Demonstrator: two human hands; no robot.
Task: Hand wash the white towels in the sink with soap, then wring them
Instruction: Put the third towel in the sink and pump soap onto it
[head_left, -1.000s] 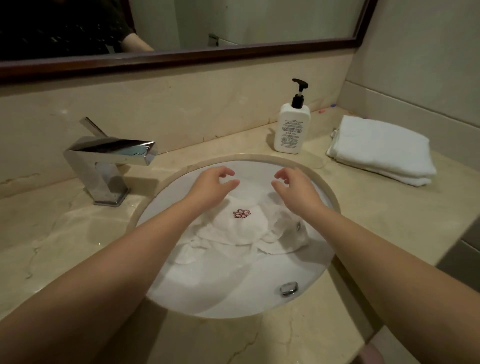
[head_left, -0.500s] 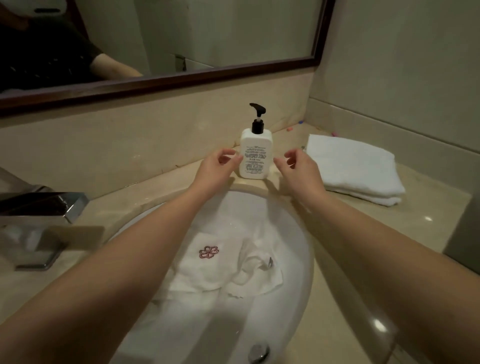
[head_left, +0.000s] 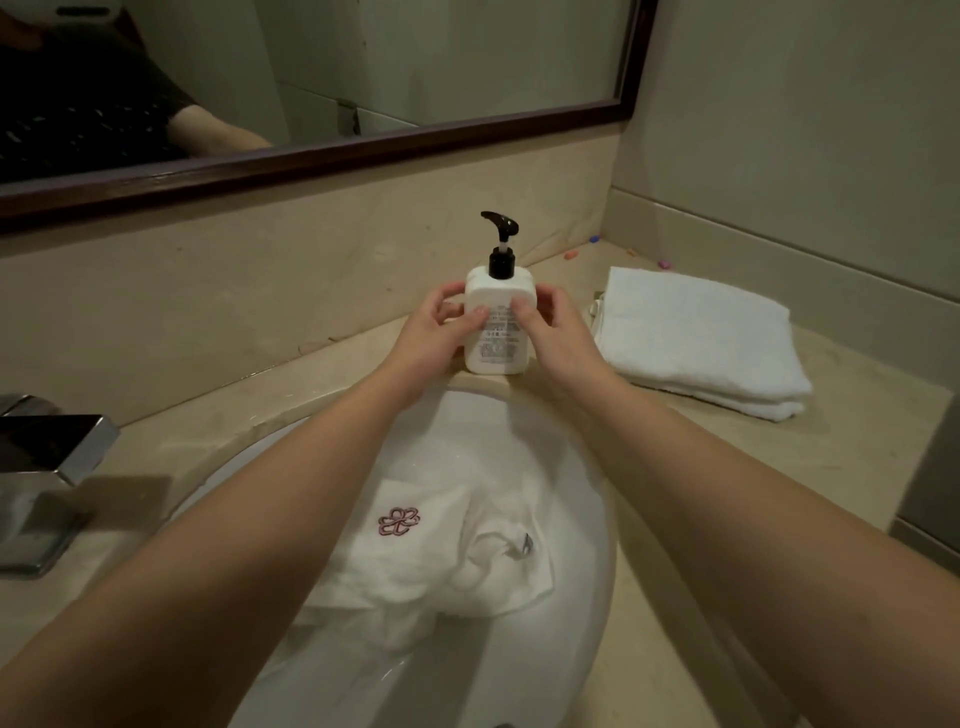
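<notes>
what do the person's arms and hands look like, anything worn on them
Both forearms are bare all the way into the frame: no sleeves, watch or bracelets in view. The left hand and right hand wear no gloves, and no rings show on the fingers. The nails look short and unpainted. In the mirror, the reflection shows a dark short sleeve ending above the elbow.

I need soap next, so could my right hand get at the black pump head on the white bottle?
Probably yes: the right hand already grips the white plastic soap bottle, and the black pump head stands uncovered just above.
</notes>
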